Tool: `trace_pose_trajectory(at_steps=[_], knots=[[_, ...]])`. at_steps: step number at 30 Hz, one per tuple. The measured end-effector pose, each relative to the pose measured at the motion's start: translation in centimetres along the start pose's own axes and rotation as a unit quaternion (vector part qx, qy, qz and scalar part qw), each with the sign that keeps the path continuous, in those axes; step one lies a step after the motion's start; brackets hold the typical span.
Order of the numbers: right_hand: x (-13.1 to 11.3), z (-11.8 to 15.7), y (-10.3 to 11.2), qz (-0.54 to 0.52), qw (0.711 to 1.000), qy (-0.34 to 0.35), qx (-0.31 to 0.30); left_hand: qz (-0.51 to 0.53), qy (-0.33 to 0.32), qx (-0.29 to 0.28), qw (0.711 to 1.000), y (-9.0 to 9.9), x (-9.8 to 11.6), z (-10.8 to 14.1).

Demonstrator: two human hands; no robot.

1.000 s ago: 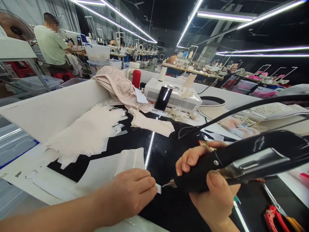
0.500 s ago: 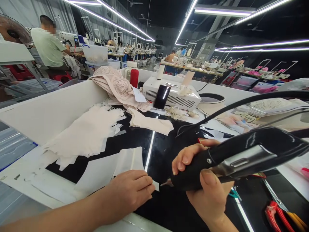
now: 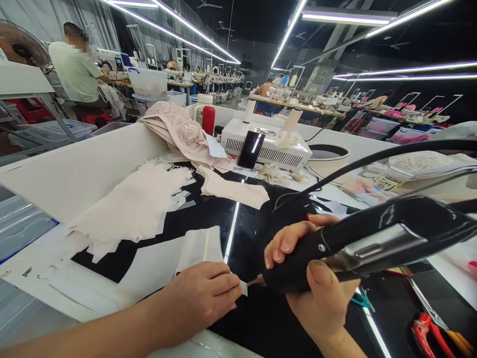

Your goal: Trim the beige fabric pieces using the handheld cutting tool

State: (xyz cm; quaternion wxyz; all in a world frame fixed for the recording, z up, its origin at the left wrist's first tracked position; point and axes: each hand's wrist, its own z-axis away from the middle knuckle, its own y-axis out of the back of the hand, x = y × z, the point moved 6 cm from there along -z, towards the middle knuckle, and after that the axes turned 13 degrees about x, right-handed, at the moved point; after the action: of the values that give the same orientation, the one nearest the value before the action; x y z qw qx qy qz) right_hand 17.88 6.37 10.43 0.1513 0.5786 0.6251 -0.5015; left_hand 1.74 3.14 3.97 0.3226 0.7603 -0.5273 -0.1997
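My right hand (image 3: 316,278) is wrapped around a thick black corded hand tool (image 3: 357,238) with a long metal lever and a narrow copper-coloured tip. This tip meets, or nearly meets, the small corner of a white fabric piece (image 3: 201,243) that sticks out past my left fingers. My left hand (image 3: 204,293) is closed over that end of the fabric and presses it near the glossy black tabletop (image 3: 246,318). Its fingertips partly hide the edge. The rest of the fabric spreads out to the left, flat on the table.
A pile of cream fabric pieces (image 3: 130,204) lies at left, and a smaller stack (image 3: 234,188) farther back. Behind stand a phone (image 3: 251,149), a vented white box (image 3: 268,141) and lace garments (image 3: 179,129). Red-handled scissors (image 3: 428,330) lie at right; a black cable (image 3: 357,164) arches over.
My left hand has shifted slightly right with the fabric corner, and the tool's tip is now at that corner, where a small gap showed before. The right hand has barely moved.
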Motion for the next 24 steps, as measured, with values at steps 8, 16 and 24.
trace_pose_trajectory(at_steps=[8, 16, 24], knots=[[-0.03, 0.05, -0.22, 0.005, 1.000, 0.003, 0.000, 0.017, 0.013, 0.016, 1.000, -0.11, -0.12, 0.01], [-0.59, 0.73, -0.24, -0.008, 1.000, 0.000, -0.018, 0.017, 0.004, 0.011, 1.000, -0.49, -0.10, 0.30], [-0.59, 0.92, -0.13, -0.002, 1.000, 0.005, -0.019, 0.066, 0.009, -0.018, 0.998, -0.01, -0.71, 0.24]])
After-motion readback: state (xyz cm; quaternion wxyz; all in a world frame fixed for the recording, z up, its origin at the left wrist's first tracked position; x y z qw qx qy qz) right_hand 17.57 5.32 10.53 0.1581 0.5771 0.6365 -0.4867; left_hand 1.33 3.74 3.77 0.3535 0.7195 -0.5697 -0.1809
